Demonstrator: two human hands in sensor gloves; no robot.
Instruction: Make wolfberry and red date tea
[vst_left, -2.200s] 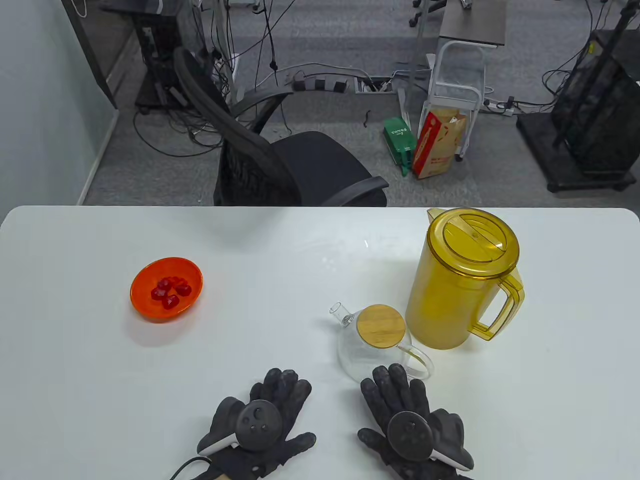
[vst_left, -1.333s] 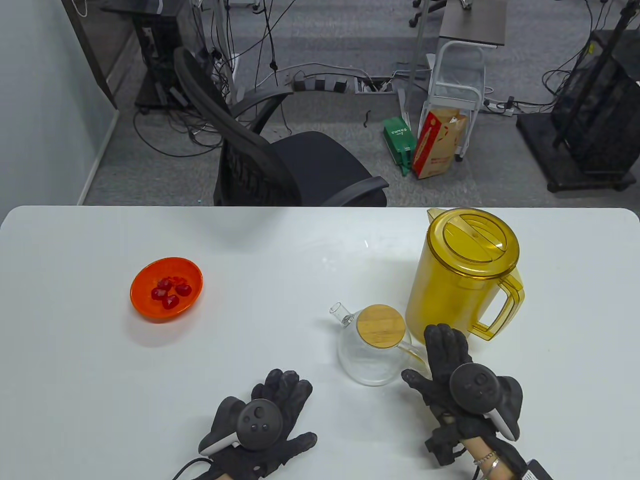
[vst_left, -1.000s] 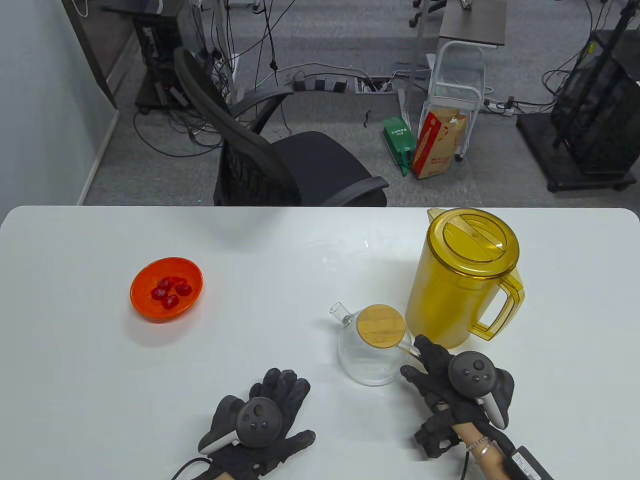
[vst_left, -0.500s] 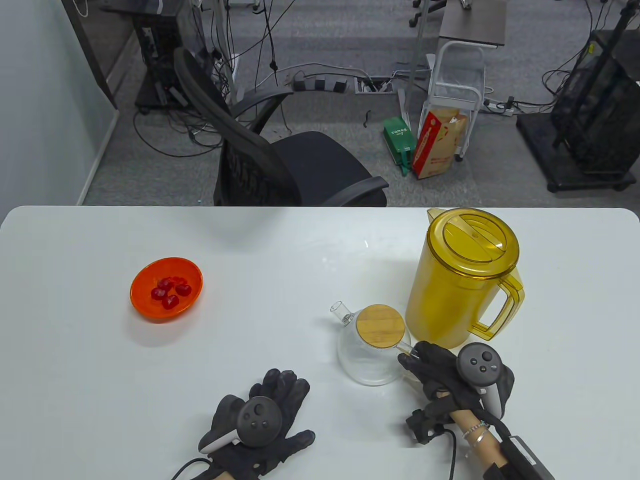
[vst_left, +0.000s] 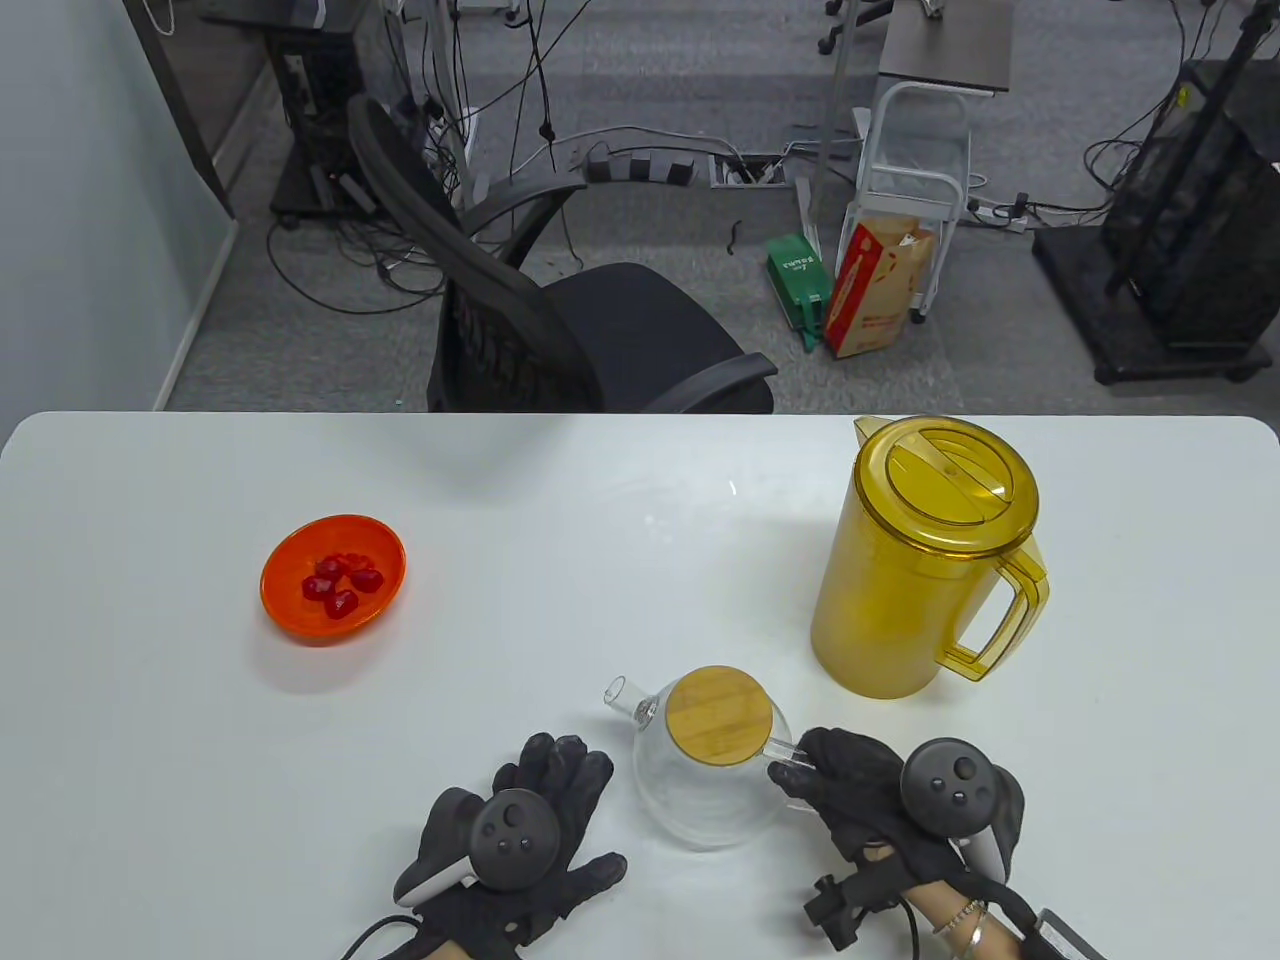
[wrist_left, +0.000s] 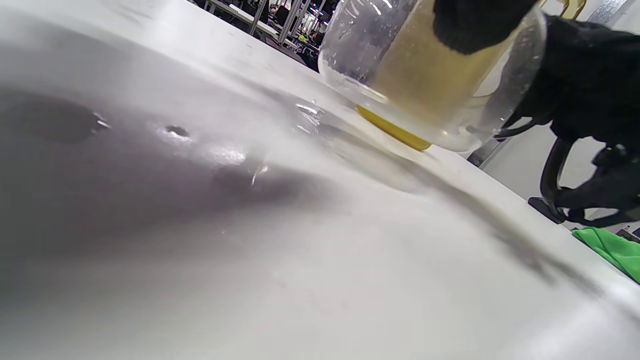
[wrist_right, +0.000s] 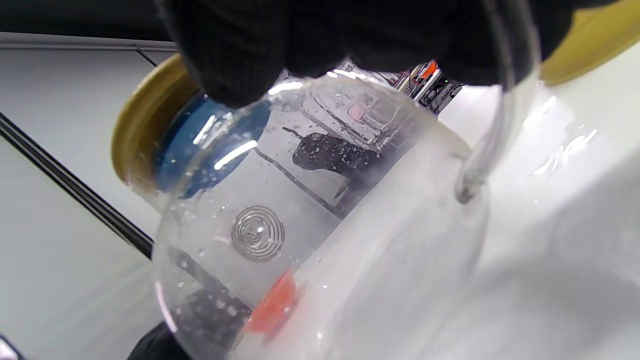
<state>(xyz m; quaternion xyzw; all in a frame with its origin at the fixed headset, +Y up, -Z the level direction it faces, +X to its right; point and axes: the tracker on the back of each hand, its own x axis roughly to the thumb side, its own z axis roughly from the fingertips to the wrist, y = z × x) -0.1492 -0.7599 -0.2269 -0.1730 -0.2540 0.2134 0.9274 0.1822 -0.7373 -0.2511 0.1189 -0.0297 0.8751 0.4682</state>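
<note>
Pulled toward the near edge since half a second ago: teapot, off from beside the pitcher, now between both hands. Right hand grips its glass handle, closed round it. Left hand lies flat and open on the table, fingertips just beside the pot. Bamboo lid still on; left hand nearer for lifting it, likely. Spout points toward the bowl of red fruit, well apart near the left edge.

The right hand gripped the glass teapot by its handle; the left hand lay flat on the tabletop beside it.
</note>
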